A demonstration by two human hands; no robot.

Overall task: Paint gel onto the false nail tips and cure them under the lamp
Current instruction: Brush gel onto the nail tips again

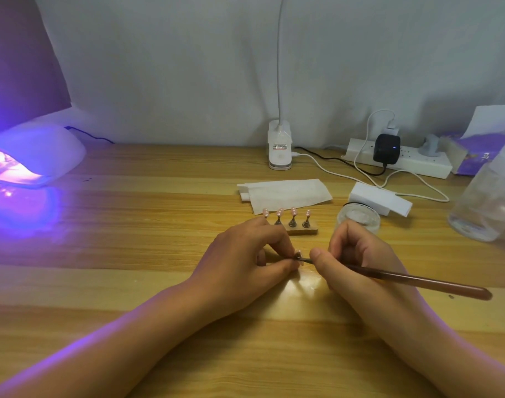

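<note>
While the left hand (254,254) pinches a single nail tip (298,252) between thumb and forefinger, its other fingers curled under, the right hand (357,259) grips a brown brush (417,281) near the bristle end. Its fingers wrap the handle as they would a pen, and the long shaft trails off to the right. In the head view the bristles meet the tip in the narrow space between the two hands, low over the wooden table (159,214), with both forearms resting on it.

Just behind the left knuckles, four more tips stand upright on a small holder (301,231). A glass jar (359,218) sits just beside the right hand. The curing lamp (35,156) glows violet at the far left, well apart from the work; what lies inside it is too washed out to tell.

The step in hand looks to be coating this one tip. Doing it well likely calls for short, light strokes from base to free edge. Both wrists should stay planted, the pinch on the sides only, and the wet face turned away from the lamp's spill.
</note>
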